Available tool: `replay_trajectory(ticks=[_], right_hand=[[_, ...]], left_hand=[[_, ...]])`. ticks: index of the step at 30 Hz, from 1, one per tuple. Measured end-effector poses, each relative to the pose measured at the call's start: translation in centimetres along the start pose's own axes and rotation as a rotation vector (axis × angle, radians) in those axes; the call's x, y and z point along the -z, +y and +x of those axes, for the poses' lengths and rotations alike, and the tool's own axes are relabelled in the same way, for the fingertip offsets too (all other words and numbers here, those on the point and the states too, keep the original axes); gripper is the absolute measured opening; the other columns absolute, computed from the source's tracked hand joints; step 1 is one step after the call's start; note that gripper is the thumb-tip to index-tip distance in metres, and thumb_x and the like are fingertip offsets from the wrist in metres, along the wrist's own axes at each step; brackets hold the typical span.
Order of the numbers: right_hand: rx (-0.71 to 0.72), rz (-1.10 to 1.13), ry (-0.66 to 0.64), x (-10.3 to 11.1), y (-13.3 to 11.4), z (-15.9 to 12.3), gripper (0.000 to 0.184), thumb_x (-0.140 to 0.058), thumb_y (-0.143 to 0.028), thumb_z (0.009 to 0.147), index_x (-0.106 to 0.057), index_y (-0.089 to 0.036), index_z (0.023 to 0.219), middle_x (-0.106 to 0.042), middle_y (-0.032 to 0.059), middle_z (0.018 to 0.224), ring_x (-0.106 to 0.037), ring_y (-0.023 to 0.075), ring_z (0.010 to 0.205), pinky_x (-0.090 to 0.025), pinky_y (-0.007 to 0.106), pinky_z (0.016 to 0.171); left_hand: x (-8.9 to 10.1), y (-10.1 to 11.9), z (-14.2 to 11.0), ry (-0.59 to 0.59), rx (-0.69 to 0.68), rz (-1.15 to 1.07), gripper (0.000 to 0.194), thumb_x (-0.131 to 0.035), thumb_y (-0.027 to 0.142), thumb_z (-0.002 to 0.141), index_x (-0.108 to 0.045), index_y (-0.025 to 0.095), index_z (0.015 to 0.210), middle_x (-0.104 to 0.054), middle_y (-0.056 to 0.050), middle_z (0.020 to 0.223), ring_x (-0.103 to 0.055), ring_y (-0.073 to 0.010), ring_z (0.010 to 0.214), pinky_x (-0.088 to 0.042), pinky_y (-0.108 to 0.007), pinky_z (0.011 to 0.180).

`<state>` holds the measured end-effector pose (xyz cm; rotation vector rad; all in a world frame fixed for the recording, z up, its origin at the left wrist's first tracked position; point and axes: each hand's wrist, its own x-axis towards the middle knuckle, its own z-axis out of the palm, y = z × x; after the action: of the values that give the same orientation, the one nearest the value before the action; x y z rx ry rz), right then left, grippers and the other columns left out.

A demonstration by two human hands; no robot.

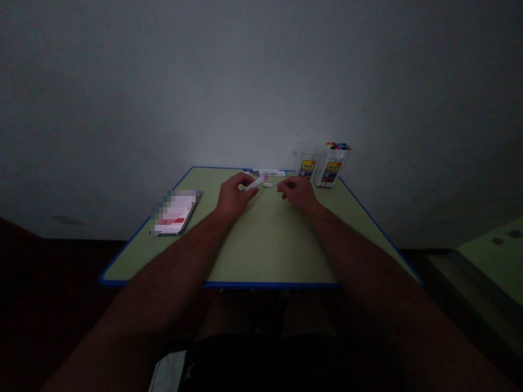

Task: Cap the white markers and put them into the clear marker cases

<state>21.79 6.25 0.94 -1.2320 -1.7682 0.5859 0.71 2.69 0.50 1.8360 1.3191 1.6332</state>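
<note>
My left hand point(236, 195) is closed around a white marker point(256, 183) whose pink end points up and to the right. My right hand point(299, 191) is to the right of it, fingers curled into a pinch; what they hold, if anything, cannot be made out. On the table between the two hands lies a small white and yellow piece point(267, 185), perhaps a marker cap, touched by neither hand. Behind the hands, several white markers point(269, 172) lie along the far edge.
The light green table point(261, 245) has a blue edge and stands against a grey wall. A clear case point(307, 163) and a second case full of coloured markers point(332, 167) stand at the back right. A phone or tablet point(175, 213), partly blurred out, lies on the left.
</note>
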Motion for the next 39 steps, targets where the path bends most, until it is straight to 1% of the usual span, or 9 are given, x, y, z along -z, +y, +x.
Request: replay_trajectory(ticks=[4, 7, 10, 16, 22, 26, 29, 33, 39], right_hand=[[0.004, 0.187, -0.018, -0.1, 0.0, -0.1, 0.013, -0.071, -0.029, 0.077, -0.071, -0.016, 0.079, -0.068, 0.0010, 0.064, -0.059, 0.0103, 0.050, -0.046, 0.022, 0.049], [0.007, 0.330, -0.100, -0.1, 0.0, -0.2, 0.026, -0.076, -0.034, 0.071, -0.072, -0.016, 0.089, -0.067, -0.0002, 0.062, -0.057, 0.0106, 0.049, -0.043, 0.022, 0.044], [0.017, 0.397, -0.169, -0.1, -0.2, -0.4, 0.034, -0.078, -0.035, 0.066, -0.072, -0.017, 0.093, -0.068, -0.0004, 0.065, -0.057, 0.0103, 0.050, -0.042, 0.021, 0.042], [-0.006, 0.402, -0.190, -0.3, -0.3, -0.4, 0.037, -0.080, -0.031, 0.061, -0.071, -0.017, 0.094, -0.072, 0.0012, 0.071, -0.058, 0.0098, 0.052, -0.042, 0.020, 0.042], [0.023, 0.362, -0.196, -0.4, -0.4, -0.5, 0.031, -0.079, -0.034, 0.065, -0.071, -0.018, 0.090, -0.068, -0.0011, 0.063, -0.055, 0.0093, 0.048, -0.041, 0.021, 0.042], [0.031, 0.341, -0.197, -0.4, -0.5, -0.6, 0.028, -0.078, -0.036, 0.068, -0.071, -0.017, 0.088, -0.066, -0.0015, 0.060, -0.055, 0.0097, 0.048, -0.041, 0.021, 0.043], [0.010, 0.365, -0.179, -0.3, -0.4, -0.5, 0.026, -0.078, -0.036, 0.068, -0.070, -0.018, 0.085, -0.064, -0.0021, 0.058, -0.056, 0.0101, 0.048, -0.042, 0.021, 0.043], [-0.042, 0.434, -0.094, -0.1, 0.2, 0.0, 0.027, -0.080, -0.036, 0.065, -0.068, -0.019, 0.081, -0.065, -0.0023, 0.058, -0.057, 0.0111, 0.048, -0.043, 0.022, 0.042], [-0.168, 0.589, 0.042, 0.9, 1.2, 0.9, 0.023, -0.078, -0.032, 0.066, -0.065, -0.019, 0.080, -0.070, -0.0008, 0.070, -0.057, 0.0091, 0.049, -0.043, 0.021, 0.042]], left_hand=[[0.1, 0.0, 0.0, -0.041, 0.021, 0.018, 0.017, -0.078, 0.013, 0.065, -0.071, 0.021, 0.078, -0.066, -0.001, 0.081, -0.057, -0.0184, 0.082, -0.045, -0.032, 0.083], [0.0, -0.2, 0.0, -0.070, 0.027, 0.033, 0.017, -0.078, 0.014, 0.064, -0.071, 0.022, 0.077, -0.065, -0.001, 0.080, -0.057, -0.0187, 0.080, -0.045, -0.032, 0.082], [-0.1, -0.6, 0.0, -0.082, 0.016, 0.036, 0.016, -0.078, 0.015, 0.064, -0.071, 0.022, 0.077, -0.066, -0.001, 0.080, -0.057, -0.0188, 0.079, -0.044, -0.032, 0.081], [-0.2, -1.4, 0.1, -0.118, -0.070, 0.121, 0.014, -0.078, 0.017, 0.068, -0.072, 0.022, 0.080, -0.067, -0.001, 0.082, -0.058, -0.0179, 0.078, -0.043, -0.031, 0.078], [-0.2, -0.9, 0.1, -0.139, -0.062, 0.150, 0.013, -0.078, 0.016, 0.069, -0.072, 0.022, 0.079, -0.068, -0.001, 0.081, -0.059, -0.0179, 0.078, -0.044, -0.031, 0.079], [-0.3, -0.9, 0.1, -0.141, -0.047, 0.119, 0.014, -0.079, 0.016, 0.067, -0.073, 0.022, 0.078, -0.069, -0.002, 0.081, -0.059, -0.0180, 0.078, -0.045, -0.031, 0.079], [-0.3, -1.3, 0.2, -0.146, -0.009, 0.119, 0.016, -0.080, 0.020, 0.066, -0.074, 0.021, 0.081, -0.070, -0.002, 0.083, -0.060, -0.0180, 0.079, -0.046, -0.032, 0.080], [0.0, -1.6, 0.4, -0.171, 0.049, 0.238, 0.020, -0.077, 0.028, 0.072, -0.074, 0.020, 0.090, -0.072, -0.002, 0.086, -0.061, -0.0175, 0.077, -0.045, -0.031, 0.075], [0.5, -0.9, 0.4, -0.112, 0.123, 0.312, 0.022, -0.073, 0.034, 0.078, -0.074, 0.020, 0.095, -0.072, -0.001, 0.080, -0.060, -0.0169, 0.072, -0.046, -0.029, 0.071]])
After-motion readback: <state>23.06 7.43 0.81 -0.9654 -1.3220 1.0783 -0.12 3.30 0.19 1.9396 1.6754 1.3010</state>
